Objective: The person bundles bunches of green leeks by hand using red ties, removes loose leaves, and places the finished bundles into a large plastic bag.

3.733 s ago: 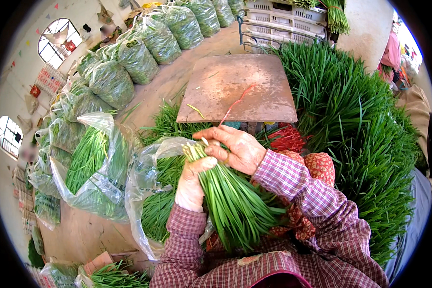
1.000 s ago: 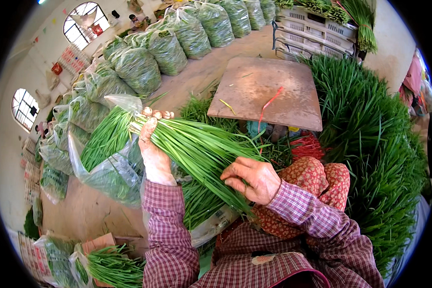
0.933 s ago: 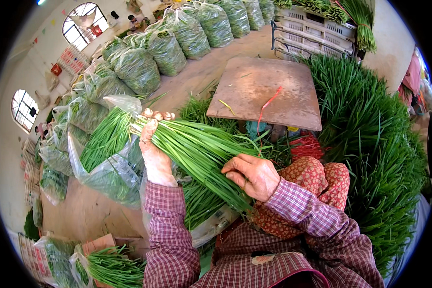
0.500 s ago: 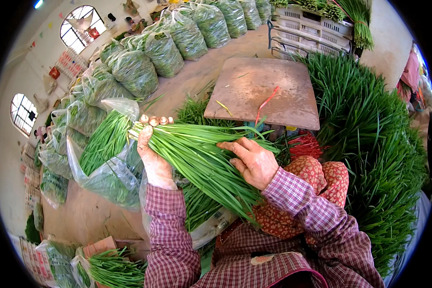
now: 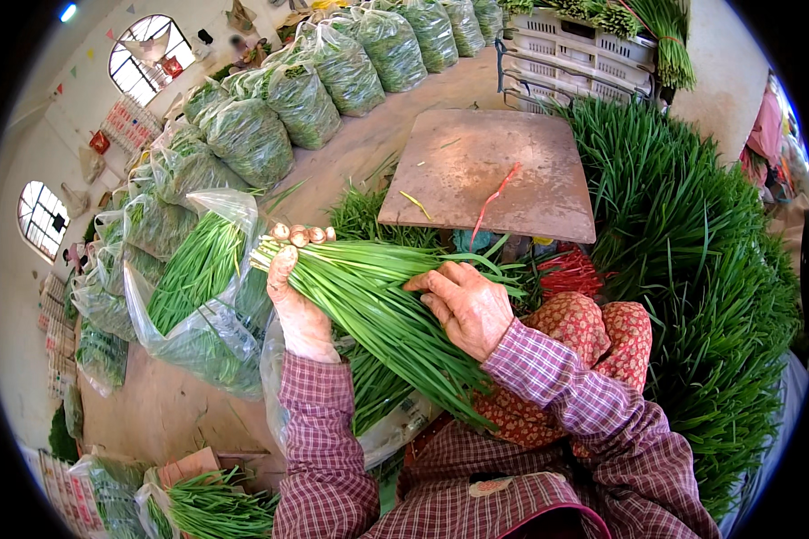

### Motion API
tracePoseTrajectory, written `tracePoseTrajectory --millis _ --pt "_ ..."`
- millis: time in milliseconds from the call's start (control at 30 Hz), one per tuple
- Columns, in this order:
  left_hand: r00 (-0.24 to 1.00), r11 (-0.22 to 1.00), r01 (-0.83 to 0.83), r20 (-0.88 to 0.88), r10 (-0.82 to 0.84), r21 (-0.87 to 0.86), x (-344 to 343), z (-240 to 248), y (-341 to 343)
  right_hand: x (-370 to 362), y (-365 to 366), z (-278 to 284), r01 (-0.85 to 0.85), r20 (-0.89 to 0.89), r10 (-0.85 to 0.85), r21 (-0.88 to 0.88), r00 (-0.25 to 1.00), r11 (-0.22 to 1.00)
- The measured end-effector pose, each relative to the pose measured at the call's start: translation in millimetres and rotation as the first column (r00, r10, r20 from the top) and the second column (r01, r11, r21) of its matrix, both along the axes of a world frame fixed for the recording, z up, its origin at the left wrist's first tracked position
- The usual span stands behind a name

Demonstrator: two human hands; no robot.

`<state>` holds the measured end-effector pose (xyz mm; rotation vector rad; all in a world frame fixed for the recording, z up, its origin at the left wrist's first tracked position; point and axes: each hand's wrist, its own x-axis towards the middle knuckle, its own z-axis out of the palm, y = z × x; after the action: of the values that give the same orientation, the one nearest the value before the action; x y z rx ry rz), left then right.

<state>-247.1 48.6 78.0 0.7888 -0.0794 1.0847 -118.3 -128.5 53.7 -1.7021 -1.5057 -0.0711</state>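
Note:
A bunch of long green garlic chives (image 5: 382,296) lies slanting across my front, pale cut ends at upper left and leaf tips toward my lap. My left hand (image 5: 298,310) grips it near the pale ends, fingers wrapped behind and thumb in front. My right hand (image 5: 469,310) is on the leaves at the bunch's middle, its fingers bent and closed against some of them; the exact pinch is partly hidden. Left of the bunch stands an open clear plastic bag (image 5: 175,337) holding more chives (image 5: 202,274). Further chives (image 5: 382,386) lie below the bunch.
A brown board (image 5: 490,171) ahead carries a red strip (image 5: 494,205). Red ties (image 5: 571,272) lie near my knee. A tall heap of chives (image 5: 692,296) fills the right side. Stacked white crates (image 5: 575,58) stand far right; filled bags (image 5: 306,103) line the back and left.
My left hand and the pale ends have shifted slightly right and down. My right hand has moved slightly left, its fingers more bent over the leaves. The grip on the bunch is kept.

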Motion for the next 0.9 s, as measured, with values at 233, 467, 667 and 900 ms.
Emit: tracePoseTrajectory --millis 233,467,667,900 --pt "1.0 0.999 -0.025 -0.008 0.025 0.023 3.1 -1.0 -3.9 -1.1 -0.2 -3.4 0.014 0.001 -0.014 0.02 1.0 1.0" --pt "1.0 1.0 0.014 0.001 -0.014 0.012 5.2 -8.5 -3.1 -0.8 -2.8 -6.7 0.005 0.074 -0.003 -0.025 0.997 1.0" --pt "0.999 1.0 0.02 -0.045 -0.019 0.005 12.7 -14.3 -7.8 1.6 -3.5 -10.9 0.032 0.106 -0.028 -0.031 0.994 0.999" --pt "0.994 0.997 0.062 -0.093 -0.057 0.047 19.5 -22.0 -12.5 4.3 -4.6 -16.0 0.05 0.089 -0.044 -0.058 0.995 0.997"
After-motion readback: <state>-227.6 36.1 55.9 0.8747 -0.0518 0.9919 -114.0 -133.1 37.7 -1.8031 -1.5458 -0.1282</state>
